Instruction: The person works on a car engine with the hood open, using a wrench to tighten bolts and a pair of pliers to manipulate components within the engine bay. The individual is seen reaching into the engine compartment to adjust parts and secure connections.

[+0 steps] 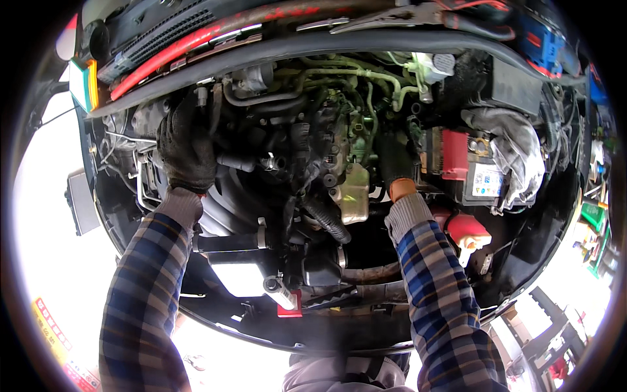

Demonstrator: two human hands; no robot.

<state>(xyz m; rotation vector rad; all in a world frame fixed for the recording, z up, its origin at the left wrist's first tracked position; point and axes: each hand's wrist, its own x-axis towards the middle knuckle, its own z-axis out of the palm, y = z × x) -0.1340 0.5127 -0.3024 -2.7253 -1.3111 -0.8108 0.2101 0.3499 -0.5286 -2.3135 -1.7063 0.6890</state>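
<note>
My left hand (186, 147), in a dark work glove, reaches into the left side of a car's engine bay. Its fingers stretch away from me, beside a small silver fitting (202, 97) and dark hoses; no object shows in its grip. Deeper in, right of the engine block (346, 130), is my right hand (394, 157), also in a dark glove. Its fingers are lost in shadow among the pipes, so what it touches is hidden. Near its wrist sits a pale metal cover (354, 196).
At the right stands a battery (482, 186) with a red cover (454, 155) and a grey rag (519, 147) on it. Pliers (392, 18) and a blue power tool (543, 47) lie along the far edge. A chrome tool handle (279, 292) rests at the near edge.
</note>
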